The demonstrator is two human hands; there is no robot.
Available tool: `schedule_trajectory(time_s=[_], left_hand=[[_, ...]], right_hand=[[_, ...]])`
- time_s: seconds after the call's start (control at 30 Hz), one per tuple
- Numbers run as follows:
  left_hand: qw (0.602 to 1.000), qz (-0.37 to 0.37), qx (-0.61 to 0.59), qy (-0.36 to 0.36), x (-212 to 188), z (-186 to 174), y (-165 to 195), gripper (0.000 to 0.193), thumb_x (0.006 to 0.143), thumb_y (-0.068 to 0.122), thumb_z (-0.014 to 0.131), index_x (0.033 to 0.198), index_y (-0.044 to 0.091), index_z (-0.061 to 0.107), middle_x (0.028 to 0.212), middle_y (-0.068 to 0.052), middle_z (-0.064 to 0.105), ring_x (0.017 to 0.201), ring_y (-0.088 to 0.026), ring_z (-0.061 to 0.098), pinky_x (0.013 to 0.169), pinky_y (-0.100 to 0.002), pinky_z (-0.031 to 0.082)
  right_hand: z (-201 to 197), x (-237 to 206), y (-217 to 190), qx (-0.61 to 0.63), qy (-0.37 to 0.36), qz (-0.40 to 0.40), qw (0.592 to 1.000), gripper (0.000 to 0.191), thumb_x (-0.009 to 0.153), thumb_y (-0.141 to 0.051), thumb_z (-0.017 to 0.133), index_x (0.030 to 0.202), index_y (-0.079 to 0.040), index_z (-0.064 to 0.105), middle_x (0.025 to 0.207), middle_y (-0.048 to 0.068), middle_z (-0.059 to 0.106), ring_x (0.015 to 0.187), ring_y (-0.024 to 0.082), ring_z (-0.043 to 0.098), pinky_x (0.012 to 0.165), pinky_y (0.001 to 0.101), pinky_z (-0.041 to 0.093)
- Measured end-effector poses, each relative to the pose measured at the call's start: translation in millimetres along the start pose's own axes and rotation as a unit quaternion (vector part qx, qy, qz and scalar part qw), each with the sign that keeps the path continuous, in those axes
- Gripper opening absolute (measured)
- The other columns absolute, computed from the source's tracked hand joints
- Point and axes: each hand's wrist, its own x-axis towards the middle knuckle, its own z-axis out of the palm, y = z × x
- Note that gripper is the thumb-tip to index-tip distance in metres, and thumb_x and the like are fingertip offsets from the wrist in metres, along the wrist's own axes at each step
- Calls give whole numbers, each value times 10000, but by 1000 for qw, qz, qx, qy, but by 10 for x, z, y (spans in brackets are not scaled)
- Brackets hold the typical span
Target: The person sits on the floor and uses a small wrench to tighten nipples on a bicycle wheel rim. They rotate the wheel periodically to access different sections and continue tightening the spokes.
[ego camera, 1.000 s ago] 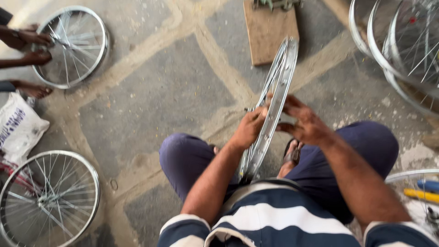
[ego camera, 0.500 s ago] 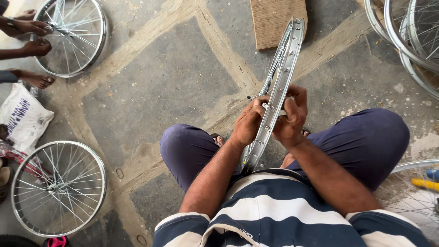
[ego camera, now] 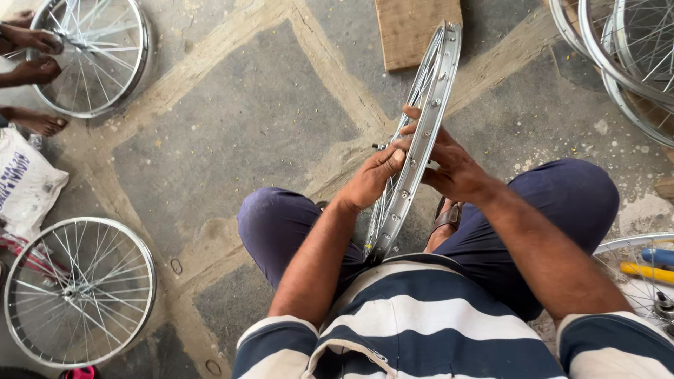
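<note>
A silver spoked bicycle wheel rim (ego camera: 430,98) stands upright on edge between my knees, seen nearly edge-on. My left hand (ego camera: 372,179) grips its left side, with fingers among the spokes by the hub. From the other side, my right hand (ego camera: 449,168) holds the rim, fingers curled over its outer edge. I sit on a stone floor in dark blue trousers and a striped shirt.
A finished spoked wheel (ego camera: 77,291) lies flat at lower left. Another person's hands (ego camera: 31,52) and foot work on a wheel (ego camera: 98,56) at upper left. A wooden board (ego camera: 414,28) lies ahead. Several rims (ego camera: 618,56) stack at upper right; a white sack (ego camera: 24,182) at left.
My right hand moved in from the rim's right side and closed over the rim beside my left hand. The rim now stands a little more upright.
</note>
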Motion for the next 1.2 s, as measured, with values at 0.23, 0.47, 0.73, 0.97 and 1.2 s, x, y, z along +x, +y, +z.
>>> schedule_trajectory(time_s=[0.23, 0.47, 0.73, 0.97, 1.2], left_hand=[[988, 42, -97, 116, -50, 144, -161, 443, 1163, 282, 435, 1498, 1, 504, 1302, -114, 566, 1171, -208, 501, 1075, -384, 404], [972, 160, 67, 158, 1, 126, 412, 576, 1105, 309, 525, 1595, 29, 404, 1536, -207, 523, 1472, -328, 490, 1256, -447, 395], [916, 66, 329, 217, -76, 396, 810, 964, 877, 276, 760, 1648, 51, 226, 1482, -283, 559, 1374, -403, 580, 1125, -454, 469], [879, 92, 398, 247, -247, 392, 747, 874, 902, 203, 717, 1601, -4, 236, 1531, -291, 419, 1425, -425, 445, 1154, -495, 391], [885, 59, 397, 235, -207, 476, 730, 909, 932, 281, 700, 1609, 22, 152, 1592, -275, 256, 1473, -460, 327, 1140, -574, 373]], right_hand=[[600, -24, 37, -165, 311, 11, 936, 482, 716, -374, 986, 994, -142, 669, 1231, 86, 512, 1178, 251, 497, 962, 341, 471], [421, 34, -29, -1, 174, -8, 985, 278, 986, -133, 760, 1227, -12, 693, 1348, 148, 569, 1258, 313, 611, 1046, 357, 575], [461, -18, 221, 218, 149, 33, 964, 298, 1042, -108, 644, 1319, 1, 621, 1434, 105, 567, 1342, 213, 559, 1139, 352, 459], [346, 174, 174, 332, 139, 64, 931, 284, 972, -7, 694, 1248, 21, 635, 1339, 117, 642, 1226, 185, 636, 1043, 359, 537], [221, 490, 78, 378, 49, 172, 908, 333, 1003, -82, 629, 1318, 19, 671, 1181, 126, 749, 1079, 171, 699, 956, 322, 585]])
